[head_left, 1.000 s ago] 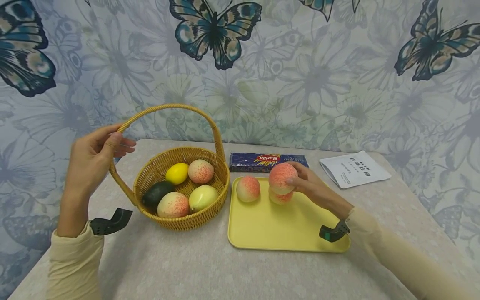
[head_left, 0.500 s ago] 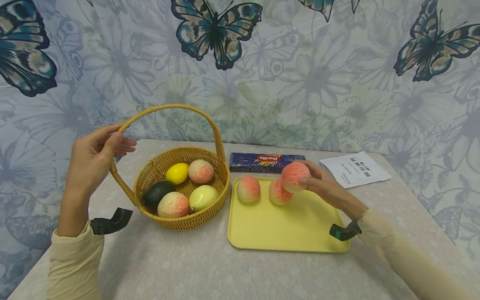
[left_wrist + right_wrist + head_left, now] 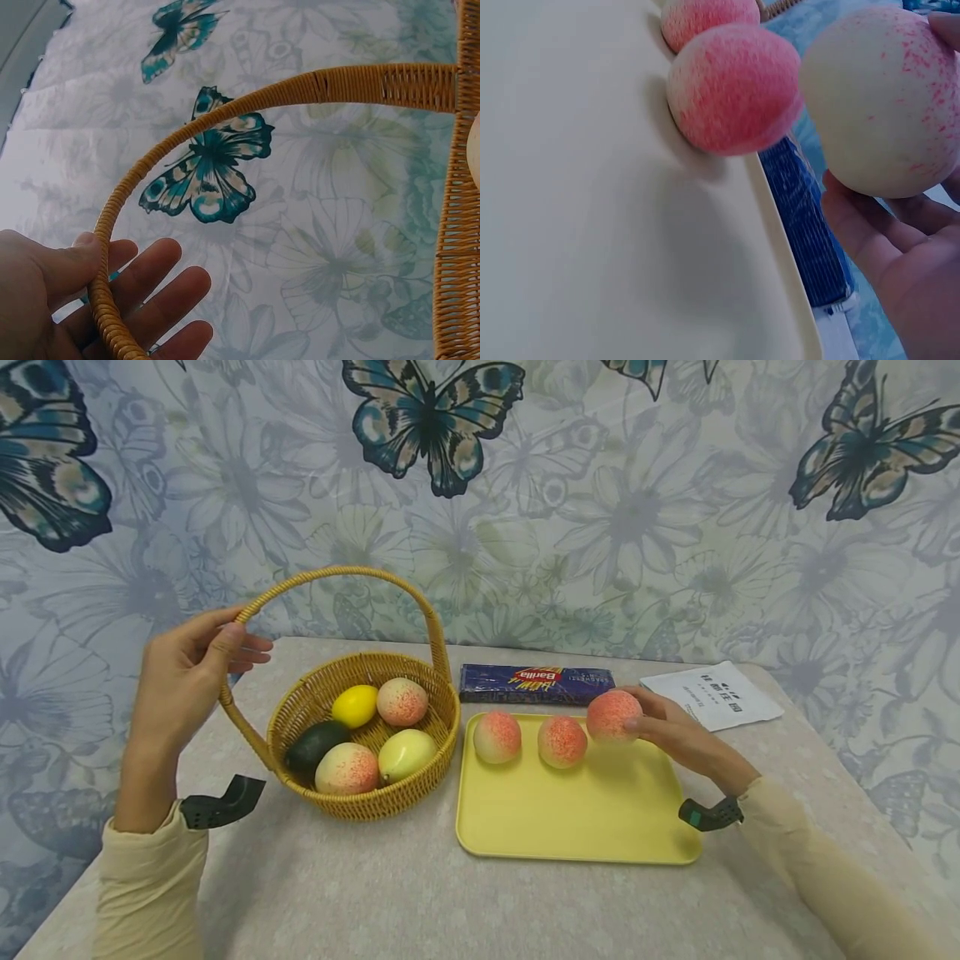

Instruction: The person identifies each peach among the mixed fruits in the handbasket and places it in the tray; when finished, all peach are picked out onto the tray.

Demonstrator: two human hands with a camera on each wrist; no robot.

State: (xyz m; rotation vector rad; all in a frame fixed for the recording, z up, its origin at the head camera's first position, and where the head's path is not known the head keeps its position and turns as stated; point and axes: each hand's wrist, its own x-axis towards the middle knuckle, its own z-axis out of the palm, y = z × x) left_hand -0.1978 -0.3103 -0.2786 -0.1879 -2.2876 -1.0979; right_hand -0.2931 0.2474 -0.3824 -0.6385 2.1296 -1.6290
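My left hand (image 3: 183, 672) holds the arched handle (image 3: 217, 116) of a wicker basket (image 3: 367, 806), with the thumb on one side and the fingers behind. Inside the basket lie a lemon (image 3: 355, 707), a dark green avocado-like fruit (image 3: 315, 747), a pale yellow-green fruit (image 3: 407, 755) and two peaches, one at the front (image 3: 347, 769). My right hand (image 3: 678, 731) grips a pink-speckled peach (image 3: 885, 105) above the back right part of a yellow tray (image 3: 570, 827). Two more peaches, one at left (image 3: 497, 737) and one in the middle (image 3: 735, 90), sit on the tray's back part.
Behind the tray lies a dark blue Barilla spaghetti box (image 3: 536, 685). A white packet (image 3: 716, 695) with printed characters lies at the back right, partly behind the right hand. A butterfly-patterned backdrop (image 3: 480, 552) rises behind the table (image 3: 360, 893).
My right hand has moved right with its peach, away from over the middle peach, which is now fully visible. The left hand and basket have stayed in place.
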